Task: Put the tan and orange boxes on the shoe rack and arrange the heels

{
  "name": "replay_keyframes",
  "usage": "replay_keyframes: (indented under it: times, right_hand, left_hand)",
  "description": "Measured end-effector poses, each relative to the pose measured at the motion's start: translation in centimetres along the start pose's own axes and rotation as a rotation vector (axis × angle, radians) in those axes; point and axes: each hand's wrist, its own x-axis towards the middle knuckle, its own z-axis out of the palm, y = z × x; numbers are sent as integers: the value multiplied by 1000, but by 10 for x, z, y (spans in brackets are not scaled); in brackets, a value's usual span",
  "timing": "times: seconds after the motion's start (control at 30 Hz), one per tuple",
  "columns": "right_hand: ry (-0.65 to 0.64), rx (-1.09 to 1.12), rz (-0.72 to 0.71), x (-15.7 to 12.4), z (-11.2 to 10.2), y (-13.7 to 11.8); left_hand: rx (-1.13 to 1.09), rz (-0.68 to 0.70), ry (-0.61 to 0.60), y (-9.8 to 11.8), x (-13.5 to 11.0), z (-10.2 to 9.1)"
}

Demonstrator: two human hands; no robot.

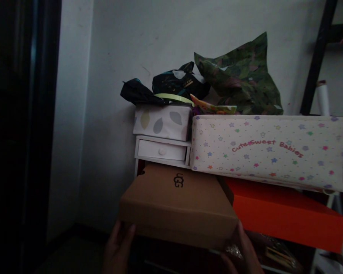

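Note:
A brown UGG shoebox (177,201) juts out from the shelf, its lid on and its near end towards me. My left hand (119,243) grips the lower left corner, thumb at the front and fingers under or behind the side. At the lower right corner my right hand (244,247) holds the box, its fingers along the side and partly hidden in the dark. The box's far end reaches in under a small white drawer unit (161,150). Immediately right of it sits an orange box (286,217), which also sticks out.
A star-patterned fabric bin (268,148) rests above the orange box, with a green camouflage-like bag (242,76) in or behind it. A leaf-patterned box (162,121) carries dark plastic bags (180,82). Clear plastic packaging (277,251) lies below. A dark upright frame (317,57) stands right.

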Motion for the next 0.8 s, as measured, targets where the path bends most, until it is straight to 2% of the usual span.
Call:
replay_keyframes:
  times: [0.07,0.13,0.23,0.33,0.43,0.53,0.67,0.8]
  right_hand:
    - [33,-14,1,6,2,-9]
    - [56,25,56,10,4,-19]
    - [110,187,146,15,8,-34]
    - [131,262,143,21,10,-45]
    - [0,142,96,27,12,-42]
    - [-195,1,95,32,15,-32]
    - [-337,19,138,35,21,-23]
    - [-405,54,160,34,26,-21]
  left_hand:
    - [60,116,21,-5,4,10]
    - [27,236,50,-10,8,21]
    - [-77,329,133,-18,12,38]
    - [-28,461,181,-28,16,50]
    - [209,661,162,-38,17,55]
    - [538,766,109,-46,17,57]
    - [695,809,39,-54,18,61]
    - [772,787,-10,-64,22,66]
